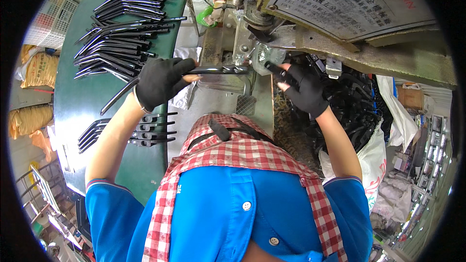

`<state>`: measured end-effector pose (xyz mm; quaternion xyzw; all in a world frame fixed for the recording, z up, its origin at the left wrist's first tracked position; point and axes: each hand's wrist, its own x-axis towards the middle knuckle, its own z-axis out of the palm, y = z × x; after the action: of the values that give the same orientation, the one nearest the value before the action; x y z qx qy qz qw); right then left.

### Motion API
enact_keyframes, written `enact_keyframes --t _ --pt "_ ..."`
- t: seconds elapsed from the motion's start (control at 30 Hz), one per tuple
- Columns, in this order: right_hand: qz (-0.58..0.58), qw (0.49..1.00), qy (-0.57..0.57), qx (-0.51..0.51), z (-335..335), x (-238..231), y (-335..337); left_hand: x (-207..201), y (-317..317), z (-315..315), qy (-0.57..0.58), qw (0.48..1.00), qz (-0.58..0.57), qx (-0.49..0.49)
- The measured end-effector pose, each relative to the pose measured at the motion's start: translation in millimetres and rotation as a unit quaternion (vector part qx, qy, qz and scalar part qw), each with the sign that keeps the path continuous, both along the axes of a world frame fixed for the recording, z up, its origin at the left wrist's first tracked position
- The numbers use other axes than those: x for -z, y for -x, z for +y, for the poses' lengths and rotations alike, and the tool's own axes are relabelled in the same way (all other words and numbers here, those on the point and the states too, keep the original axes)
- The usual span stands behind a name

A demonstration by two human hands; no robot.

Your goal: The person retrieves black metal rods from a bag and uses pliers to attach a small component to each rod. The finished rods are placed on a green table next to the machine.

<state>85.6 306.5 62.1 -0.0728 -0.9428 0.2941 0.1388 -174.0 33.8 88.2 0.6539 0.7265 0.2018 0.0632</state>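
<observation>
My left hand, in a black fingerless glove, is closed around a bent black metal tube. One end of the tube, with holes along it, points right toward the machine; the other end slants down-left over the green table. My right hand, gloved the same way, pinches a small black part just right of the tube's end, with a gap between them. Many similar bent tubes lie stacked on the table's far part. Nearer, several tubes with black brackets lie in a row, partly behind my left forearm.
A worn metal press stands ahead, its plated frame overhanging the far right. A heap of black parts fills the right side beside white sacks. A foot pedal sits low in the middle. A plastic crate stands far left.
</observation>
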Motion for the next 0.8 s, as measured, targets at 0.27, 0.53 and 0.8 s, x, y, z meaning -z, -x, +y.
enact_keyframes --t 0.27,0.53,0.8 --pt "-0.039 0.998 -0.028 -0.045 -26.2 -36.0 10.9 -9.6 -6.9 6.4 0.025 1.0 -0.002 0.0" --pt "-0.14 0.987 -0.052 -0.063 -40.0 -49.4 31.2 -33.8 -12.2 1.6 0.043 0.987 0.153 -0.004" --pt "-0.141 0.979 -0.144 -0.033 -49.2 -67.0 42.2 -28.9 -11.4 -2.4 0.03 0.994 0.104 -0.005"
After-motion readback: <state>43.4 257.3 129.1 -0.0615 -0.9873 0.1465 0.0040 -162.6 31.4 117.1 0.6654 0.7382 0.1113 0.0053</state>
